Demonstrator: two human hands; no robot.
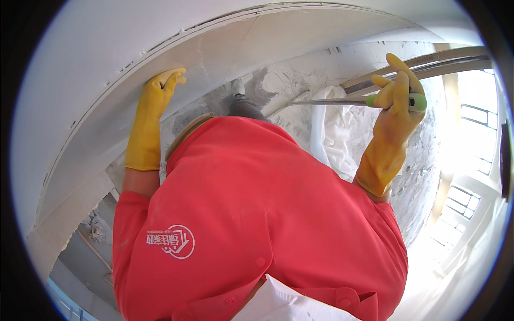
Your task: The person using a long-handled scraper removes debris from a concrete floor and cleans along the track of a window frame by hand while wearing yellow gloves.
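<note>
My left hand (164,86), in a yellow rubber glove, is at the pale wall panel (225,44), its fingers loosely bent. Nothing shows in it, and whether it touches the panel is hard to tell. My right hand (395,100), gloved the same way, is closed around the green grip (417,102) of a long-handled tool. One finger points up away from the grip. From there the tool's thin metal shaft (333,102) runs left to a narrow, pale crosswise head (287,104) low down near the floor. The head's exact kind is unclear.
White plastic sheeting (337,132) lies bunched beside the shaft on the stained grey floor (277,86). A long frame rail (441,64) lies beyond my right hand. One shoe (238,86) shows near the panel's base. Bright windows (478,120) stand at the right, debris (96,228) at lower left.
</note>
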